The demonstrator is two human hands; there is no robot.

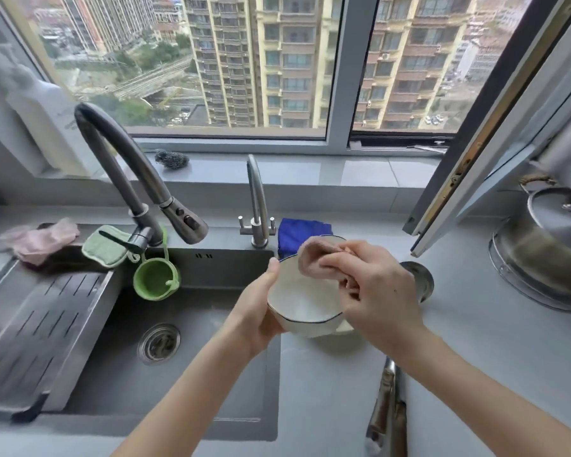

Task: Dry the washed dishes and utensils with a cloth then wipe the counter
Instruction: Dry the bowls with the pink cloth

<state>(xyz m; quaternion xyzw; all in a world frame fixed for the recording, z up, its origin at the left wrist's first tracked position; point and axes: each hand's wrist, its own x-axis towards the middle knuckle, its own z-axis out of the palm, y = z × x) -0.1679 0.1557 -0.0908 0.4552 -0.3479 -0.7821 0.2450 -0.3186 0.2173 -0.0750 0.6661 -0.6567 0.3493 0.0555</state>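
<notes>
A white bowl with a dark blue rim (302,296) is held above the counter's edge beside the sink. My left hand (259,311) grips its left side, thumb on the rim. My right hand (373,291) is closed on a pink cloth (314,255) and presses it against the bowl's upper right rim. Under my right hand stands a small steel cup (421,280), partly hidden. Metal utensils (388,410) lie on the grey counter (475,341) near my right forearm.
The steel sink (185,324) holds a slotted drain tray (43,328) on the left. Two faucets (136,179) (257,206) rise behind it. A blue cloth (302,230), green sponge (104,245), green cup (155,278) and another pink cloth (43,240) sit around. A steel pot (548,245) stands far right.
</notes>
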